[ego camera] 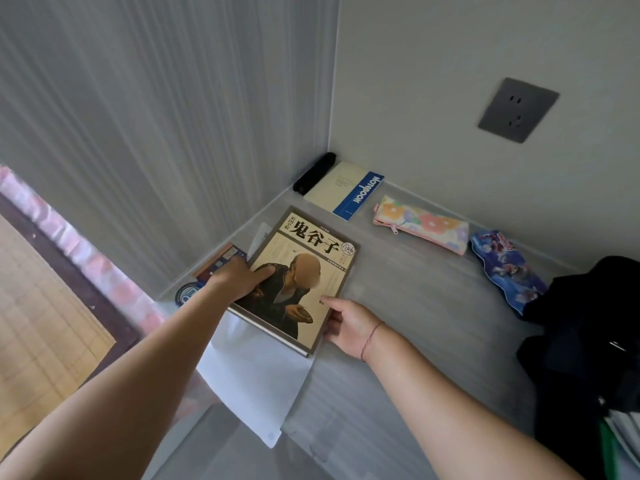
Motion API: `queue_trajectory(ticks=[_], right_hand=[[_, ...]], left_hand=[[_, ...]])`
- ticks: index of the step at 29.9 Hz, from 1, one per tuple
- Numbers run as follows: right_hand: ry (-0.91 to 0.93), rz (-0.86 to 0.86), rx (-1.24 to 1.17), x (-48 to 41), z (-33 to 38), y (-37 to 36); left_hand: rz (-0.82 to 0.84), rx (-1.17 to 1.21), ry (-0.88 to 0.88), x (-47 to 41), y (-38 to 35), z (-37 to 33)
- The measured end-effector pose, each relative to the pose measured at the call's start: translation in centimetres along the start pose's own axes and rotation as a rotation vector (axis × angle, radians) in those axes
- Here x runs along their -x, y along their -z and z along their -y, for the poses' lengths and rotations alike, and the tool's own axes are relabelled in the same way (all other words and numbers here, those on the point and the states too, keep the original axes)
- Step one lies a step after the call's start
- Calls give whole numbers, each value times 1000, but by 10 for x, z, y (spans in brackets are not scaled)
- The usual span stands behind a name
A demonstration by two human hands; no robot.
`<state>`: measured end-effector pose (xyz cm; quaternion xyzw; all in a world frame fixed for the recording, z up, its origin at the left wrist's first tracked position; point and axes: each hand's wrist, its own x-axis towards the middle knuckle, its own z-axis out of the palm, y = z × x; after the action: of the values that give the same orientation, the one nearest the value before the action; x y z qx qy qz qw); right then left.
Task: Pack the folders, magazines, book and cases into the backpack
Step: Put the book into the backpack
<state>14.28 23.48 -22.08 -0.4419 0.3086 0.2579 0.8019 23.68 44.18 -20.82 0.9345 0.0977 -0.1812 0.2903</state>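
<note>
Forearms (138,358) fill lower frame; my left hand (239,277) pinches the book (304,271) by its left edge, thumb on cover; right hand (349,327) pinches its lower-right corner.

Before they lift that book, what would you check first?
1. Left hand grips the book at its left edge: ok.
2. Right hand pinches its near right corner: ok.
3. Nothing lying on the book: ok.
4. White folder underneath sits securely: not ok, it juts past the table edge.
5. Backpack mouth open: cannot tell.
6. Table bare between book and backpack: ok.
</note>
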Motion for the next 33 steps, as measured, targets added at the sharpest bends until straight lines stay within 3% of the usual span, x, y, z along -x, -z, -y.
queue_trajectory(ticks=[3, 6, 10, 15, 20, 24, 28, 33], right_hand=[[19, 2, -1, 2, -3, -1], [36, 0, -17, 6, -5, -2], [39, -38, -40, 10, -6, -1], [49, -70, -91, 20, -11, 1], [184, -74, -68, 40, -1, 12], [322, -171, 76, 75, 32, 45], [495, -227, 157, 148, 53, 98], [616, -263, 99, 248, 31, 175]], left_hand=[[69, -182, 35, 3, 7, -5], [-19, -325, -6, 9, 7, -6], [-92, -109, -59, 21, 5, -20], [67, 155, 0, 36, 11, -40], [93, 326, 16, 63, 10, -53], [194, 587, -47, 99, 1, -82], [402, 794, -72, 140, -29, -125], [699, 731, -43, 189, -96, -184]])
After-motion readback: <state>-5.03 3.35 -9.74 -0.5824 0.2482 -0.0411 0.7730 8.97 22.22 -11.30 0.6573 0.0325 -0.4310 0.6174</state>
